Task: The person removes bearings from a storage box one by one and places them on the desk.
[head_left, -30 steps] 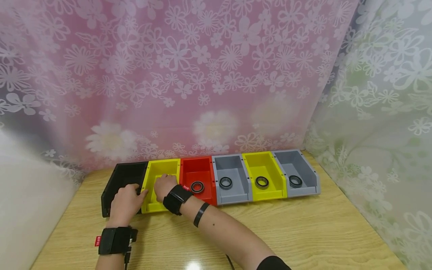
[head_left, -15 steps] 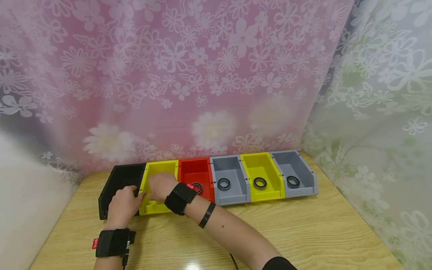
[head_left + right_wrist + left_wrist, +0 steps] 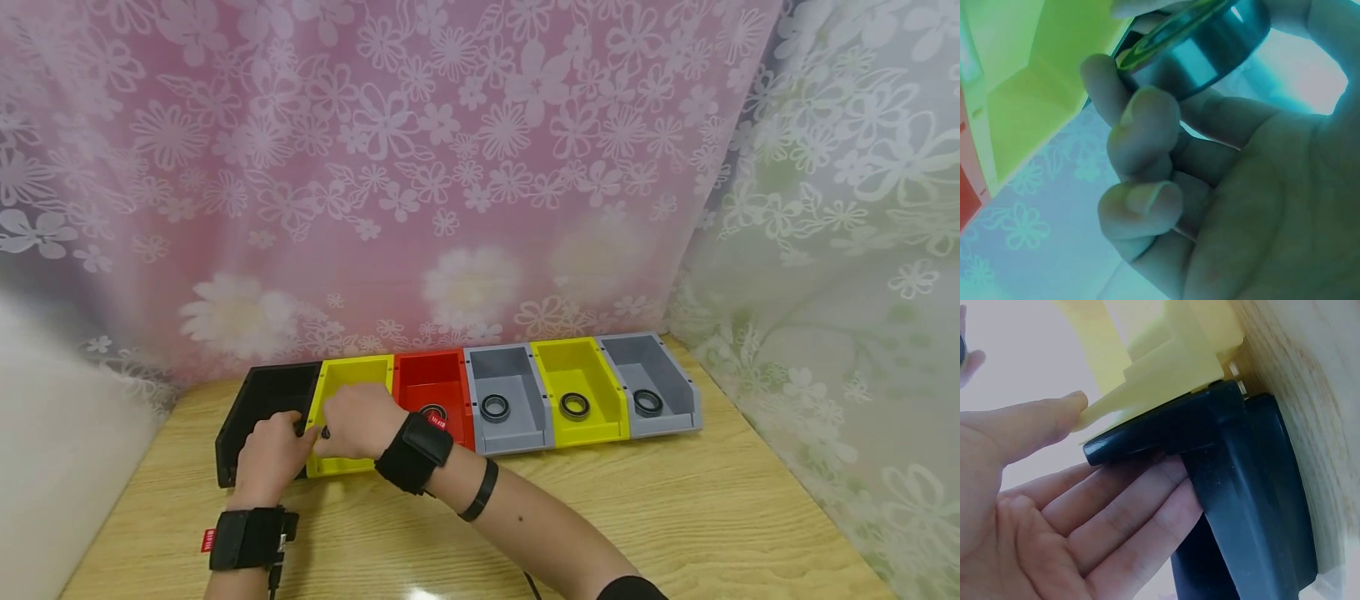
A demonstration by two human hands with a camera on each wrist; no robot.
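R hand (image 3: 363, 421) pinches bearing (image 3: 1210, 49) — prob. stiff, slick; hold by rim (image 3: 1169, 75). L hand (image 3: 268, 457) clasps bin walls (image 3: 1169, 428) twd desk's left edge (image 3: 142, 467).

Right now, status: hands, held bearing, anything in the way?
Left hand grips black bin and adjoining yellow bin. Right hand holds bearing. Possibly in the way: left hand, close by.

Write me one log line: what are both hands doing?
left hand: grips black bin and adjoining yellow bin | right hand: holds metal ring over same yellow bin
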